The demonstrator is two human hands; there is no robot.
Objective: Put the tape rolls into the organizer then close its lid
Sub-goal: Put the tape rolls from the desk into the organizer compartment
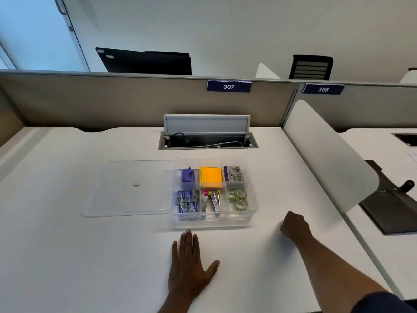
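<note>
A clear plastic organizer (pixel 253 201) stands open on the white desk. Three clear tape rolls (pixel 238 198) lie in its front right compartment. Its transparent lid (pixel 128 188) lies flat on the desk, touching the organizer's left side, with a small round knob in its middle. My left hand (pixel 188 265) rests flat on the desk just in front of the organizer, fingers spread, holding nothing. My right hand (pixel 294 225) is curled into a fist on the desk to the organizer's front right; nothing shows in it.
The other compartments hold a purple stapler (pixel 188 176), orange sticky notes (pixel 211 177), staple boxes (pixel 187 201) and a grey box (pixel 234 175). An open cable hatch (pixel 207 141) lies behind. A white divider (pixel 325 152) rises on the right.
</note>
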